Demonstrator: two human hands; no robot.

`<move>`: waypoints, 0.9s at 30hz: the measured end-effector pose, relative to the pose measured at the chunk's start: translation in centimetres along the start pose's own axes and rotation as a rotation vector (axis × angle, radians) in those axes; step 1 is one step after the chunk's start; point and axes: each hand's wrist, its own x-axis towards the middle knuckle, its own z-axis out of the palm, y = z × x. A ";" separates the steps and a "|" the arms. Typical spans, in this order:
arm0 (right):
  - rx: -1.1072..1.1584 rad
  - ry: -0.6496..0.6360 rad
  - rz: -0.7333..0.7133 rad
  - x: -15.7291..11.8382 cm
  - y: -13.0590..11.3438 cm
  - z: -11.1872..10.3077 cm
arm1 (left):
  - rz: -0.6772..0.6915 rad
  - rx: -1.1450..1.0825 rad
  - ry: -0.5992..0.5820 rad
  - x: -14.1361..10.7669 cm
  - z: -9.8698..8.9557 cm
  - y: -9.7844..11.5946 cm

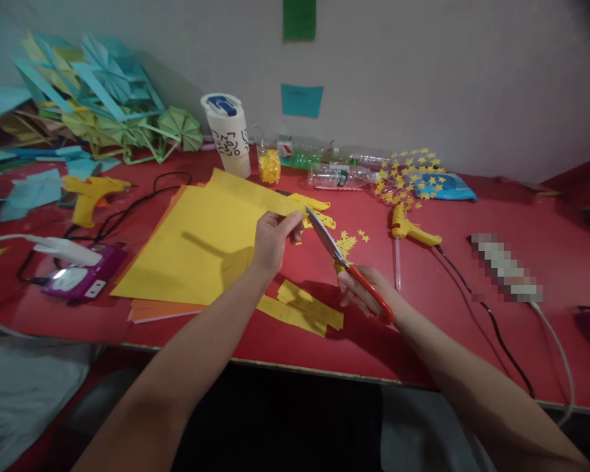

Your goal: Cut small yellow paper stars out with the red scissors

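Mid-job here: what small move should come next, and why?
Probably slide the left hand back along the yellow strip before cutting: it pinches one end, and the red-handled scissors in the right hand have their tips close to the left thumb.

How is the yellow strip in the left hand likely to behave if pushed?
The strip looks like thin paper, so probably very light. It stretches fairly flat from the left hand, suggesting slight stiffness. Pinched near one end, it may well bend under a push.
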 end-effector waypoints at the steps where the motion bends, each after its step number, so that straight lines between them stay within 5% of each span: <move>1: -0.005 0.004 0.008 0.0 -0.1 0.0 | 0.008 -0.010 0.006 0.1 -0.1 0.1; 27: -0.081 0.007 0.038 0.0 0.0 -0.3 | 0.108 0.027 -0.050 1.0 -0.8 0.5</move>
